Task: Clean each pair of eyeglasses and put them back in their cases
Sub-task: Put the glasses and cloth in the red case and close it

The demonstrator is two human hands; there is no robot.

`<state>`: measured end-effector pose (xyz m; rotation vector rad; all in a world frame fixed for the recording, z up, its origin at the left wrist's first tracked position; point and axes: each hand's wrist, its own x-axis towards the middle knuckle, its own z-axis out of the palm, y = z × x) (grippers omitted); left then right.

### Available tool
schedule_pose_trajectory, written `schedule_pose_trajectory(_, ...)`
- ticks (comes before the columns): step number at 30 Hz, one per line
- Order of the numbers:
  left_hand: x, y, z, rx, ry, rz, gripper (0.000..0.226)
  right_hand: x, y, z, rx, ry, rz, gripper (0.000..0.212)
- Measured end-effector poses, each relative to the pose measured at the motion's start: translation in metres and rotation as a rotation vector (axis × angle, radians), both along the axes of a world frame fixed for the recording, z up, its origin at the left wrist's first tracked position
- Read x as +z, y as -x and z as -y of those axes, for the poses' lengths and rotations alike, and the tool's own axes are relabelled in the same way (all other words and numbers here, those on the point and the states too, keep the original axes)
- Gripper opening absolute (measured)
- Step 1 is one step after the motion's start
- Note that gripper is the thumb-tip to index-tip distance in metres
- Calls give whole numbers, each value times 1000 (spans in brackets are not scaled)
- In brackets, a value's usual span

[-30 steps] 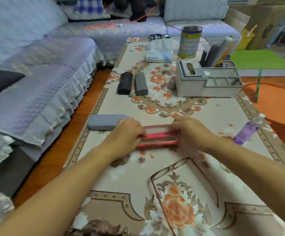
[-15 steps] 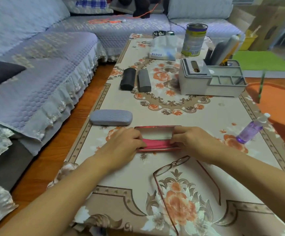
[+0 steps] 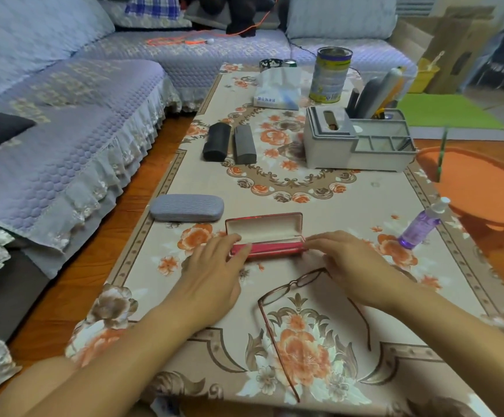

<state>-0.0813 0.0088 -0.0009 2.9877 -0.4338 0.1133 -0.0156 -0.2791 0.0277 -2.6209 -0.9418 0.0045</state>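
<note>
Red glasses case lying open mid-table, lid upright, pale lining showing, thin-framed eyeglasses unfolded just in front

on the table, an open case sits mid-surface with a hand at each end; glasses lie unfolded toward the near edge. a closed case lies by the left edge, a bottle by the right, and two cases and an organizer lie farther back.
</note>
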Motion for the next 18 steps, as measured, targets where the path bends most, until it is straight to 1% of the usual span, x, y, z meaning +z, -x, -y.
schedule_pose_trajectory(3, 2, 13, 11, 124, 172, -19, 68, 2, 12, 17, -162, -168, -139, 36)
schedule_pose_trajectory(4, 3, 18, 14, 149, 264, 11, 66, 2, 16, 21, -183, -207, -203, 35)
schedule_pose_trajectory(6, 6, 28, 20, 125, 433, 127, 54, 2, 23, 28, -168, -243, -273, 41)
schedule_pose_trajectory(7, 6, 34, 22, 85, 474, 174, 47, 1, 25, 33, -146, -251, -283, 46)
schedule_pose_trajectory(9, 7, 44, 21, -47, 491, 210, 33, 0, 28, 40, -106, -261, -288, 52)
schedule_pose_trajectory(10, 7, 48, 19, -119, 477, 196, 28, -1, 28, 43, -90, -254, -286, 54)
schedule_pose_trajectory(12, 5, 51, 13, -213, 439, 136, 25, -2, 28, 46, -67, -216, -287, 60)
schedule_pose_trajectory(13, 2, 50, 11, -228, 421, 108, 24, -3, 27, 46, -54, -194, -294, 61)
schedule_pose_trajectory(15, 0, 48, 11, -226, 412, 70, 22, -5, 26, 43, -20, -167, -311, 55)
schedule_pose_trajectory(18, -1, 44, 17, -227, 415, 48, 15, -8, 25, 37, 25, -153, -294, 40)
